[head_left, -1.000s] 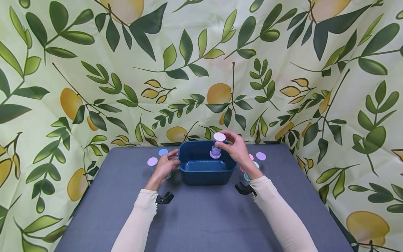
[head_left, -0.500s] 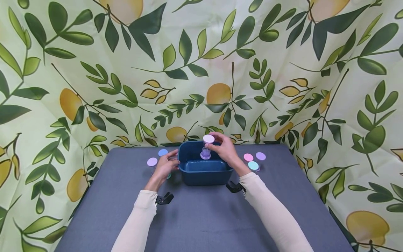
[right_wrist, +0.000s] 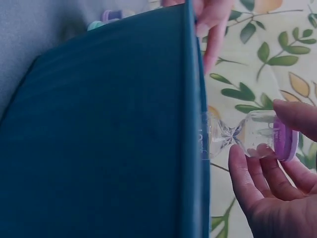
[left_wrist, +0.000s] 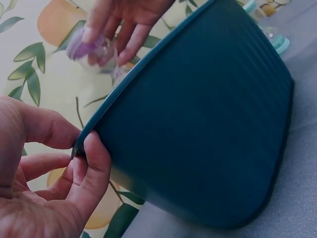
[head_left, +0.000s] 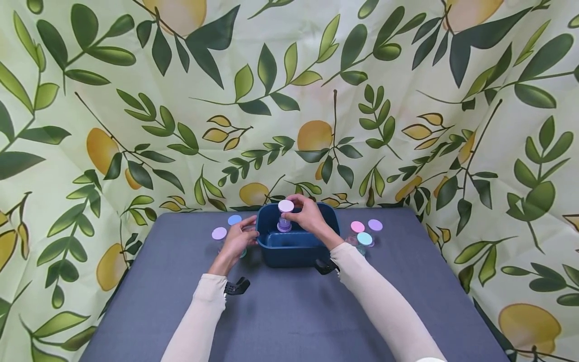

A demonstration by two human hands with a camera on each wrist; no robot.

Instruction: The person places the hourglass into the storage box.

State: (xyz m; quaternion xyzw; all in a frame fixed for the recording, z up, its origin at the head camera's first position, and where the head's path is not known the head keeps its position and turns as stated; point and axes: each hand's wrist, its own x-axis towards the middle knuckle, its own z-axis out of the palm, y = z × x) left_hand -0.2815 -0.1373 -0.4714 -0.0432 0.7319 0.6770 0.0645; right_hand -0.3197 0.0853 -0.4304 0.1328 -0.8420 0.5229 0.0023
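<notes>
In the head view, a clear hourglass with purple end caps [head_left: 284, 222] is gripped near its upper cap by the right hand [head_left: 309, 217], its lower end inside the dark blue rectangular plastic bin [head_left: 296, 257], toward 10 o'clock. The bin's rim is gripped at 9 o'clock by the left hand [head_left: 234, 242].

- Bin [head_left: 296, 258]: smooth plastic seen, glossy inside.
- Hourglass [right_wrist: 258, 130]: clear, glossy body seen, smooth plastic cap [right_wrist: 286, 142].
- Surface [head_left: 280, 317]: covered in matt cloth.
- Backdrop [head_left: 271, 120]: creased cloth seen.
</notes>
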